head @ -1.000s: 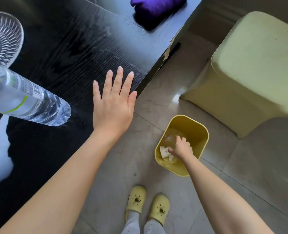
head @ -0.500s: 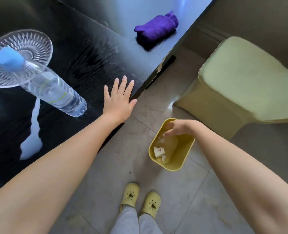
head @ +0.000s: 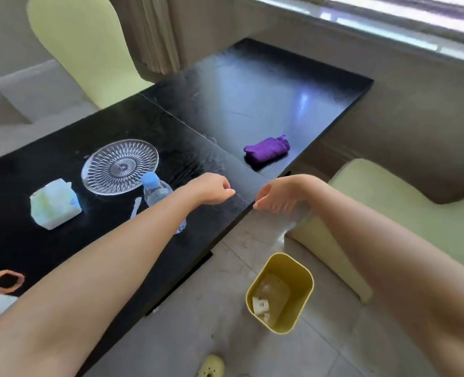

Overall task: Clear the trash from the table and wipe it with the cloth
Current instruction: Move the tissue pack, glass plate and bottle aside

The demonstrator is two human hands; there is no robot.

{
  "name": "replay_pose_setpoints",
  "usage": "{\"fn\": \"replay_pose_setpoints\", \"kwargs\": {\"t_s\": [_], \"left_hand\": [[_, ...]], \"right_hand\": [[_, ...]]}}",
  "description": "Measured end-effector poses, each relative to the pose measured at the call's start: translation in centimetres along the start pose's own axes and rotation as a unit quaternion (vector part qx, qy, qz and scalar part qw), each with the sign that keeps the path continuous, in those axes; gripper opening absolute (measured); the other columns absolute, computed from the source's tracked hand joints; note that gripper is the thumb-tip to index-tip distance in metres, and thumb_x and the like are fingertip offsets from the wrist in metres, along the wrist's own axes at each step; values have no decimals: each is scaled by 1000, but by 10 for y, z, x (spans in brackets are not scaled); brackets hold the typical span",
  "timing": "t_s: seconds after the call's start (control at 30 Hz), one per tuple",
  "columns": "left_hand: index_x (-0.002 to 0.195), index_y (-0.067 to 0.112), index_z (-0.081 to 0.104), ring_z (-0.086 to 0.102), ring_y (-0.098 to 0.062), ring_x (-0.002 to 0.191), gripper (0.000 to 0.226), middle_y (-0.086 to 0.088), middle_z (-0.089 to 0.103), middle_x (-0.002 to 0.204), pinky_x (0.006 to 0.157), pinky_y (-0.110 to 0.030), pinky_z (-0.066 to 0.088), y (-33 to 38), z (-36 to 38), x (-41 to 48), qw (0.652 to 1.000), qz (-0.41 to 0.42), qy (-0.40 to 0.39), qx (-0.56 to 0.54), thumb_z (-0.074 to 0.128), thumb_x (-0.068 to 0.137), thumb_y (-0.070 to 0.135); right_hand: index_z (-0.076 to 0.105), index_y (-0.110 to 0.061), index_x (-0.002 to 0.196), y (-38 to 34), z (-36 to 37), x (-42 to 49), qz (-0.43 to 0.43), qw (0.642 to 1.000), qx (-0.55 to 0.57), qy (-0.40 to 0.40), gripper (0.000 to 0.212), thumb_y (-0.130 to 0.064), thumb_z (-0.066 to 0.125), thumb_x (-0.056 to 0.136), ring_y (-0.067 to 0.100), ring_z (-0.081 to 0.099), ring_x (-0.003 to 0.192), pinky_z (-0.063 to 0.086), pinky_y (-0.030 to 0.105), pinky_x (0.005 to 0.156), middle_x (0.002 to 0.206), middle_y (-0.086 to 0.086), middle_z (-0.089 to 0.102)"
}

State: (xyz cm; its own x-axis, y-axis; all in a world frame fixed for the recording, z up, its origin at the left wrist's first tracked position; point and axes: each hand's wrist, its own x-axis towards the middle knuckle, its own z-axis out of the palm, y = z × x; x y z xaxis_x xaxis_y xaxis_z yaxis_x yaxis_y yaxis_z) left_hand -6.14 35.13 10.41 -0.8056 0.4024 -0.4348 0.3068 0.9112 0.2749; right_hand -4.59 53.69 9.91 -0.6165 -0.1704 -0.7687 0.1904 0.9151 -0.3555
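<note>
A rolled purple cloth [head: 266, 149] lies on the black table [head: 252, 99] near its right edge. My left hand [head: 212, 189] hovers over the table edge with fingers curled, holding nothing. My right hand [head: 275, 194] hangs just off the edge, fingers loosely apart and empty. A yellow trash bin [head: 293, 270] stands on the floor below, with crumpled paper [head: 260, 307] inside it.
A glass plate [head: 120, 166], a water bottle [head: 156, 190], a tissue pack [head: 54, 204] and an orange ring [head: 5, 280] are on the table. Pale yellow chairs stand at the right [head: 388, 202] and behind the table [head: 81, 47]. My yellow shoe [head: 212, 365] is on the tiled floor.
My right hand rose out of the bin, leaving the paper inside, and now hangs at the table edge. My left hand lifted off the table and curled. The view tilted up.
</note>
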Motion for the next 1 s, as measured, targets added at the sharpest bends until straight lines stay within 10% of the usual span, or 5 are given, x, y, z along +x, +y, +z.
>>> {"fn": "replay_pose_setpoints", "kwargs": {"t_s": [0.33, 0.53, 0.7, 1.0], "left_hand": [[122, 18, 60, 55, -23, 116, 38, -5, 61, 127, 99, -34, 42, -77, -130, -95, 994, -97, 54, -11, 46, 93, 38], [123, 14, 59, 55, -32, 116, 38, -13, 60, 123, 94, -42, 45, -157, -138, -128, 976, -187, 55, -93, 47, 94, 35], [119, 14, 61, 61, -23, 93, 36, -12, 62, 104, 59, -28, 42, -242, -126, -119, 956, -239, 48, -166, 45, 93, 35], [110, 5, 59, 60, -23, 83, 34, -14, 65, 103, 56, -26, 38, -350, -89, -78, 930, -313, -10, -191, 41, 92, 27]], "right_hand": [[52, -7, 127, -150, -60, -43, -73, 993, -80, 51, 42, -33, 49, 95, 25, 62, 100, 51, 43, 93, 111, 6, 59], [53, 2, 119, -229, -62, -16, -100, 989, -90, 62, 40, -30, 45, 97, 26, 63, 91, 52, 43, 89, 106, 9, 61], [52, -4, 100, -275, -60, 32, -106, 989, -80, 60, 24, -26, 44, 97, 26, 62, 87, 54, 37, 74, 99, 9, 60], [57, 0, 104, -307, -48, 140, -44, 995, -76, 38, 28, -23, 47, 92, 18, 61, 65, 53, 32, 64, 94, 9, 63]]}}
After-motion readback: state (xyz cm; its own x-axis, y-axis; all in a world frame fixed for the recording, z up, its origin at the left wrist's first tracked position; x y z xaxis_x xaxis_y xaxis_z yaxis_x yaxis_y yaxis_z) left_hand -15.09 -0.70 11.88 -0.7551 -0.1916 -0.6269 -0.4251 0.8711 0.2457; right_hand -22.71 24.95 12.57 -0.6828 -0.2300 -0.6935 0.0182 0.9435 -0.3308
